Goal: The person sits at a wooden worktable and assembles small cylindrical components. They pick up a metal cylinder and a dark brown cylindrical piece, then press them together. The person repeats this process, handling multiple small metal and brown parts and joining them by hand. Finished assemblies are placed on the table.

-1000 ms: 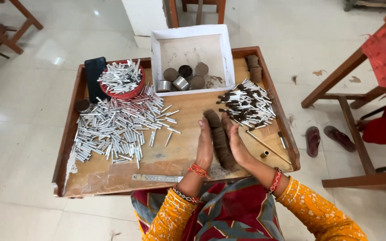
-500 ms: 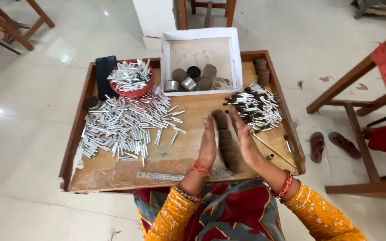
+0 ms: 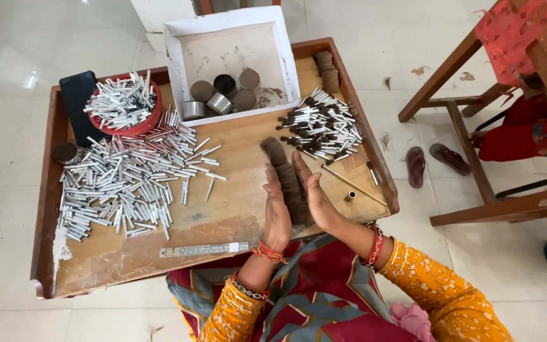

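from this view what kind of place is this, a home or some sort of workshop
Probably a small hand-assembly workshop, perhaps home-based. A low wooden tray table on a tiled floor carries a big heap of short silver metal tubes, and both hands press a row of dark brown fibre tufts.

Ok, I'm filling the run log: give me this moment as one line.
left hand: flat against dark fibre bundle | right hand: flat against other side | bundle lies on wooden tray | metal tubes: heaped left

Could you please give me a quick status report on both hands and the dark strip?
Left hand and right hand flat against either side of the dark fibre strip on the wooden tray. Silver tubes lie apart, left. Nothing in the way.
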